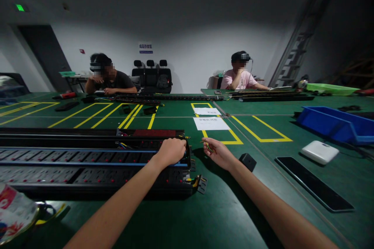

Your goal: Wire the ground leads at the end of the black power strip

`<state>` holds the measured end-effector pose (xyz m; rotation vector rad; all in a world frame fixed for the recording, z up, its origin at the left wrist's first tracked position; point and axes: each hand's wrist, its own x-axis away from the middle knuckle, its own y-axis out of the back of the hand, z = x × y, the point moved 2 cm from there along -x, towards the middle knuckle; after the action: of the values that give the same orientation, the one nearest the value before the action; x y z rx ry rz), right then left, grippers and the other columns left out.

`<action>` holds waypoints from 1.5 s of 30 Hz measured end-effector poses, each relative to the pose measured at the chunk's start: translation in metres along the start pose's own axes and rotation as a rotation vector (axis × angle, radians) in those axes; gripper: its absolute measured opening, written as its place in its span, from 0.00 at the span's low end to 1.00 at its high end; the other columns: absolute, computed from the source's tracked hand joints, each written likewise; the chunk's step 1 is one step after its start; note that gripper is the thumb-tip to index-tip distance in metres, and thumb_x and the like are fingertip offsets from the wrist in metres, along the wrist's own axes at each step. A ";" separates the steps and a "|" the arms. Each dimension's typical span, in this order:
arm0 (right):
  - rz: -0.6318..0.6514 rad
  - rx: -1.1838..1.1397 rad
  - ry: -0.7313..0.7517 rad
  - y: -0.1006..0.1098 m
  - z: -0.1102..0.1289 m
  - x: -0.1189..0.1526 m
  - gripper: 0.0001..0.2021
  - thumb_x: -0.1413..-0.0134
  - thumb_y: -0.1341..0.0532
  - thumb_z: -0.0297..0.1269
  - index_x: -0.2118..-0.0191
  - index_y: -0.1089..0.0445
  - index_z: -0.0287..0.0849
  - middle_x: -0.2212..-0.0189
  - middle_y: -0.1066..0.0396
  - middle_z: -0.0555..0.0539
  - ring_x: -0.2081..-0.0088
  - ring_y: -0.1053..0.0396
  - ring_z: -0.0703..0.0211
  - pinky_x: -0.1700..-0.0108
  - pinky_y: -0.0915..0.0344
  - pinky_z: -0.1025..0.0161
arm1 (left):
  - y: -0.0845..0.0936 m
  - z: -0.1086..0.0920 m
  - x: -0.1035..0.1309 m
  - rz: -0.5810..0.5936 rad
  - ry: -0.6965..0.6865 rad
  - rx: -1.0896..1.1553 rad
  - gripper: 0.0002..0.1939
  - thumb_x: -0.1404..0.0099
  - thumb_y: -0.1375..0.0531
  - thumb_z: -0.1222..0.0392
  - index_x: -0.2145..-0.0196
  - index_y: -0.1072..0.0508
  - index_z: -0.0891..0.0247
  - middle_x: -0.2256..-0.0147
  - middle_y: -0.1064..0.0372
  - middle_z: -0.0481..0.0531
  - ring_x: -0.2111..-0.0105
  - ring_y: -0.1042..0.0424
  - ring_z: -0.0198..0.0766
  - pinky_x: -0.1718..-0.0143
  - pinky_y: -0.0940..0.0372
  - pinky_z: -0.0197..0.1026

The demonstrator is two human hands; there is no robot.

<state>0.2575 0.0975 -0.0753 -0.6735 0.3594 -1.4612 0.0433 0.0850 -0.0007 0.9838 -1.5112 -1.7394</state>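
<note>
Long black power strips [96,175] with rows of sockets and small red dots lie side by side on the left. My left hand [172,151] is closed over the right end of one strip, its fingertips hidden behind the edge. Just right of that end, my right hand [217,152] pinches a thin yellow-green wire [207,146] between thumb and fingers. More coloured wires [124,145] stick out behind the strips. At the nearest strip's end, a black end bracket [201,184] hangs out on a yellow-green wire.
Right of my right hand are a black block [247,161], a dark phone-like slab [314,183], a white case [320,151] and a blue bin [336,124]. Paper sheets [210,123] lie ahead on the green table [233,210]. Two people sit across it. A printed container [14,214] stands front left.
</note>
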 end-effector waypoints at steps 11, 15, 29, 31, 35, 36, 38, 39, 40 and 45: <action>0.023 -0.001 -0.019 0.001 0.001 -0.002 0.05 0.49 0.30 0.29 0.64 0.23 0.37 0.76 0.25 0.49 0.76 0.29 0.67 0.74 0.31 0.73 | 0.002 -0.001 -0.001 0.004 -0.006 0.013 0.15 0.31 0.52 0.61 0.62 0.24 0.60 0.62 0.21 0.58 0.62 0.22 0.52 0.59 0.29 0.52; 0.011 -0.007 -0.008 0.000 0.001 -0.002 0.05 0.50 0.29 0.28 0.65 0.23 0.37 0.75 0.25 0.49 0.74 0.28 0.67 0.71 0.30 0.73 | 0.001 0.000 -0.001 -0.007 -0.008 0.004 0.15 0.31 0.52 0.61 0.62 0.25 0.60 0.62 0.21 0.58 0.62 0.22 0.53 0.60 0.29 0.52; 0.002 -0.008 -0.009 -0.001 0.000 0.000 0.05 0.49 0.30 0.28 0.64 0.22 0.37 0.74 0.25 0.48 0.74 0.28 0.67 0.70 0.29 0.72 | -0.003 0.002 0.000 -0.014 -0.002 -0.009 0.16 0.31 0.52 0.60 0.61 0.24 0.59 0.62 0.21 0.57 0.62 0.21 0.52 0.60 0.29 0.51; -0.001 -0.011 -0.006 0.000 -0.001 0.000 0.05 0.49 0.30 0.28 0.64 0.22 0.37 0.74 0.25 0.48 0.73 0.28 0.67 0.70 0.29 0.72 | -0.003 0.002 0.000 -0.018 -0.003 -0.006 0.16 0.31 0.52 0.60 0.61 0.25 0.59 0.62 0.21 0.57 0.62 0.21 0.52 0.60 0.28 0.52; 0.010 0.006 -0.007 -0.001 0.000 0.000 0.06 0.48 0.30 0.29 0.63 0.22 0.36 0.75 0.25 0.48 0.74 0.29 0.67 0.72 0.30 0.72 | -0.002 0.001 0.000 -0.018 -0.012 -0.009 0.15 0.30 0.52 0.60 0.62 0.25 0.60 0.63 0.21 0.57 0.62 0.21 0.52 0.60 0.29 0.52; 0.013 0.012 -0.007 -0.002 0.000 0.001 0.06 0.48 0.30 0.30 0.63 0.22 0.36 0.75 0.26 0.48 0.75 0.30 0.67 0.73 0.31 0.72 | -0.002 0.001 0.000 -0.017 -0.013 -0.010 0.15 0.30 0.52 0.60 0.62 0.25 0.60 0.63 0.21 0.57 0.62 0.21 0.52 0.60 0.29 0.52; 0.014 0.019 -0.005 -0.002 0.000 0.001 0.05 0.48 0.31 0.30 0.63 0.22 0.36 0.75 0.26 0.48 0.75 0.30 0.67 0.74 0.32 0.73 | -0.001 0.001 0.001 -0.014 -0.012 -0.010 0.15 0.30 0.52 0.60 0.62 0.25 0.60 0.62 0.22 0.57 0.62 0.21 0.53 0.60 0.29 0.53; 0.013 0.017 -0.003 -0.002 0.000 0.000 0.05 0.48 0.31 0.29 0.63 0.22 0.36 0.75 0.25 0.48 0.75 0.30 0.67 0.74 0.32 0.73 | -0.001 0.001 0.001 -0.011 -0.011 -0.009 0.15 0.30 0.53 0.60 0.62 0.25 0.60 0.62 0.22 0.57 0.62 0.21 0.53 0.60 0.29 0.53; 0.014 0.015 -0.002 -0.001 0.000 0.000 0.06 0.48 0.31 0.29 0.63 0.22 0.36 0.74 0.25 0.48 0.75 0.30 0.67 0.74 0.32 0.73 | 0.000 0.001 0.001 -0.006 -0.009 -0.007 0.15 0.30 0.53 0.61 0.61 0.25 0.60 0.62 0.22 0.57 0.62 0.22 0.53 0.60 0.29 0.53; 0.023 0.009 -0.003 0.000 -0.001 0.000 0.07 0.49 0.30 0.30 0.63 0.22 0.36 0.74 0.25 0.48 0.75 0.30 0.67 0.74 0.33 0.72 | 0.001 0.000 0.002 0.020 -0.004 -0.001 0.16 0.30 0.53 0.61 0.60 0.25 0.60 0.60 0.22 0.59 0.60 0.22 0.53 0.58 0.29 0.53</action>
<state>0.2568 0.0978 -0.0759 -0.6628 0.3567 -1.4388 0.0426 0.0835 0.0000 0.9621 -1.5180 -1.7292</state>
